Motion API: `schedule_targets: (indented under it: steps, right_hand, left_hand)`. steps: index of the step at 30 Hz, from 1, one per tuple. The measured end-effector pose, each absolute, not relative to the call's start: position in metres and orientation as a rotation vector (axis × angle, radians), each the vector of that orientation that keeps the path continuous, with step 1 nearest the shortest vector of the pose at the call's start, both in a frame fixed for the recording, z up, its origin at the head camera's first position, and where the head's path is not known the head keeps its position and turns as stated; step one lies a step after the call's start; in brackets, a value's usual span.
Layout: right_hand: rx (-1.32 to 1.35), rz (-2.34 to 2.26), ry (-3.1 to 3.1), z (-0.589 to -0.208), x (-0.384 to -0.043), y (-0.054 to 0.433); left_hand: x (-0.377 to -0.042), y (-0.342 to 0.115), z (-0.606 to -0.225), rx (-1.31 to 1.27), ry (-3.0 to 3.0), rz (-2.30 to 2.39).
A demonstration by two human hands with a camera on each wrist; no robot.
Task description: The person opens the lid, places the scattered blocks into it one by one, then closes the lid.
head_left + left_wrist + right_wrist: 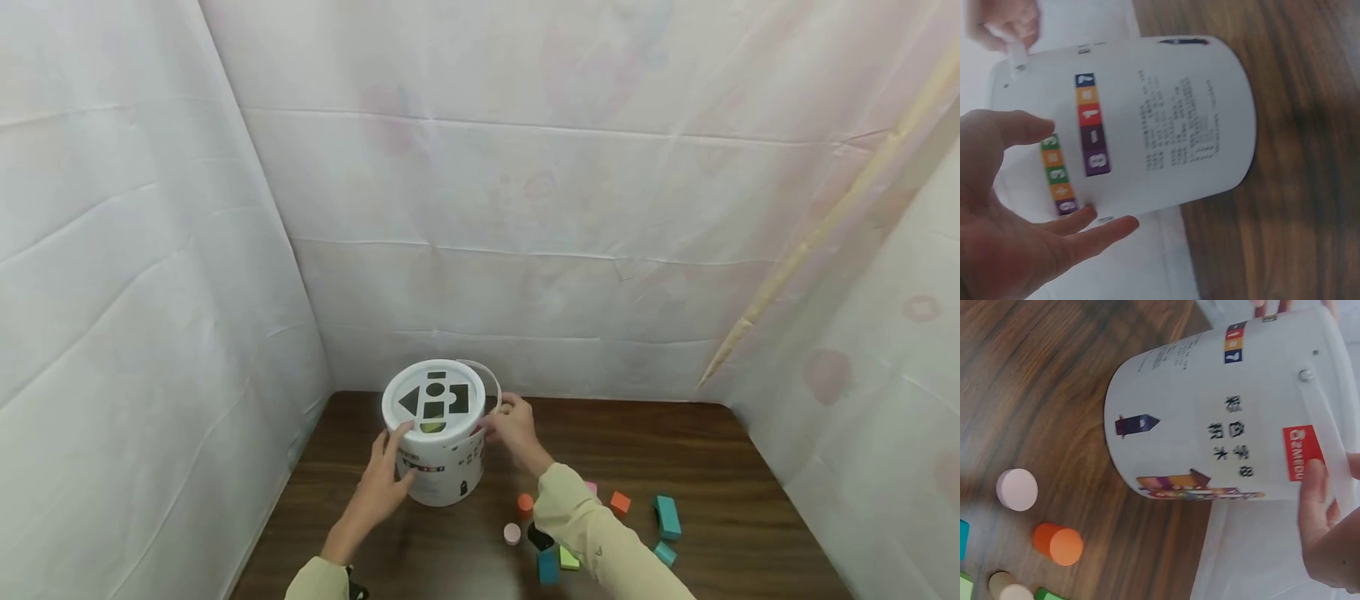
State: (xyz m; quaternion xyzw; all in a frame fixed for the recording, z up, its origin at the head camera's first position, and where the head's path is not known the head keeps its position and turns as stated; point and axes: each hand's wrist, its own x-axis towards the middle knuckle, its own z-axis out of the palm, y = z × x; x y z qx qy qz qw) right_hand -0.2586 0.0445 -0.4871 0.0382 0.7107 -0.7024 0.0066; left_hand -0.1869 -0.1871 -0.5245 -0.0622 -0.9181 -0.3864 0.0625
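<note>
A white bucket (438, 479) with printed sides stands upright at the table's back left, its white lid (393, 406) on top with several shaped cutouts. Yellow-green shows through the front cutout. My left hand (382, 483) is spread against the bucket's near left side, an index fingertip at the lid's rim; in the left wrist view its fingers (1107, 240) lie along the coloured number strips. On the other side, my right hand (516, 427) pinches the bucket's white handle (1325, 419) close under the rim. Its thumb (1314, 494) lies by the red label.
Right of the bucket, toward the front, several small blocks lie scattered on the brown wooden table (720, 467): an orange cylinder (525, 503), a pale pink disc (512, 533), a blue block (548, 567) and a teal block (667, 517). White cloth walls (480, 292) enclose the table.
</note>
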Motion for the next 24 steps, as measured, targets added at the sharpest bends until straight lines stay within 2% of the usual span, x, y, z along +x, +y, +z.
schedule_targets:
  steps: [7,16,24]
  right_hand:
    - [-0.034,-2.285,2.201,-0.460,-0.256,0.037]
    - [-0.227,-2.087,2.418,-0.418,-0.248,0.006]
    - [-0.104,-1.805,2.610,-0.407,-0.267,-0.009]
  left_hand:
    - [-0.186,-0.183,-0.533,-0.120,-2.712,-1.162]
    - [-0.193,-0.179,-0.541,-0.082,-2.657,-1.059]
    - [-0.200,-0.167,-0.553,-0.016,-2.565,-0.985]
